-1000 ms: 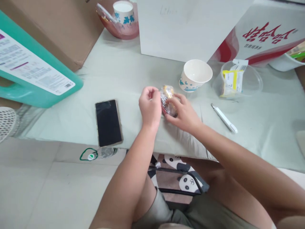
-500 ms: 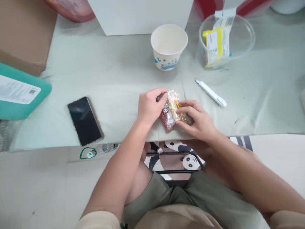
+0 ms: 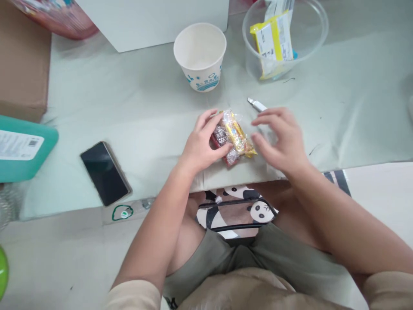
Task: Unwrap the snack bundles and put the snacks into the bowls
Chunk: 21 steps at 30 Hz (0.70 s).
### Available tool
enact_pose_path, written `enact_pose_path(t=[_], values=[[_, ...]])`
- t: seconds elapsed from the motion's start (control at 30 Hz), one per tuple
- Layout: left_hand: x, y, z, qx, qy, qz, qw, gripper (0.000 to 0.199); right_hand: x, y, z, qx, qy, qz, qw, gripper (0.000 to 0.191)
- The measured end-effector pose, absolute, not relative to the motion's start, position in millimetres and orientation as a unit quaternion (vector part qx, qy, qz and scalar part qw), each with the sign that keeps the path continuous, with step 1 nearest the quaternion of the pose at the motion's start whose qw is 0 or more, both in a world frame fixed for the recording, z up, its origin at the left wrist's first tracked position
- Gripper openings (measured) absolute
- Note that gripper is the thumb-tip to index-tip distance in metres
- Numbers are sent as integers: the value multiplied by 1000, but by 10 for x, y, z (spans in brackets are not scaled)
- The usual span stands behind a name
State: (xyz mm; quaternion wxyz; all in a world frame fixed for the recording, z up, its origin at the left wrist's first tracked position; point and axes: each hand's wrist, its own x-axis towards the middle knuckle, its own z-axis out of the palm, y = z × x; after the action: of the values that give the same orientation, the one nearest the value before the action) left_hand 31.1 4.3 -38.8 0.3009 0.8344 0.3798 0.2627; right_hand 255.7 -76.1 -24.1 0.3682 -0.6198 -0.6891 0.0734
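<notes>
Two small wrapped snack packets lie together near the table's front edge: a dark red-and-brown packet [image 3: 221,137] and a yellow one [image 3: 236,134] in clear, crinkled film. My left hand [image 3: 203,144] grips them from the left, fingers at the far end and thumb across the near part. To their right, my right hand [image 3: 280,140] is raised with fingers apart, slightly blurred, holding nothing. Its fingers cover most of a white pen-like cutter [image 3: 257,104], whose tip shows beyond them.
A white paper cup [image 3: 203,60] stands behind the packets. Right of it is a clear plastic tub [image 3: 309,54] with a yellow-and-white packet [image 3: 274,41] inside. At left lie a phone [image 3: 106,173], a green container [image 3: 29,165] and a cardboard box [image 3: 24,64]. A white box [image 3: 155,21] stands behind.
My right hand has come off the packets and moved right, over the cutter. My left hand has spread its grip on the packets. The camera view has shifted and turned slightly.
</notes>
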Motion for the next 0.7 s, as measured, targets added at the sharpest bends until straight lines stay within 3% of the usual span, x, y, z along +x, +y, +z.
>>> enact_pose_path(t=[0.17,0.27,0.37,0.5,0.6,0.7], values=[[355,-33,-400,819,421,261,291,70,2865,-722,-273,-773,-588,37,236,37],[386,-69,-373,811,422,278,294,59,2890,-716,-264,-794,-573,83,187,25],[415,-106,-354,802,426,297,296,46,2780,-732,-151,-794,-538,142,244,17],[443,-159,-338,802,417,311,292,37,2600,-777,30,-751,-480,233,388,36],[452,-187,-333,795,428,310,298,39,2525,-805,109,-712,-473,245,458,28],[456,-198,-346,788,437,305,309,46,2488,-826,160,-705,-497,207,461,22]])
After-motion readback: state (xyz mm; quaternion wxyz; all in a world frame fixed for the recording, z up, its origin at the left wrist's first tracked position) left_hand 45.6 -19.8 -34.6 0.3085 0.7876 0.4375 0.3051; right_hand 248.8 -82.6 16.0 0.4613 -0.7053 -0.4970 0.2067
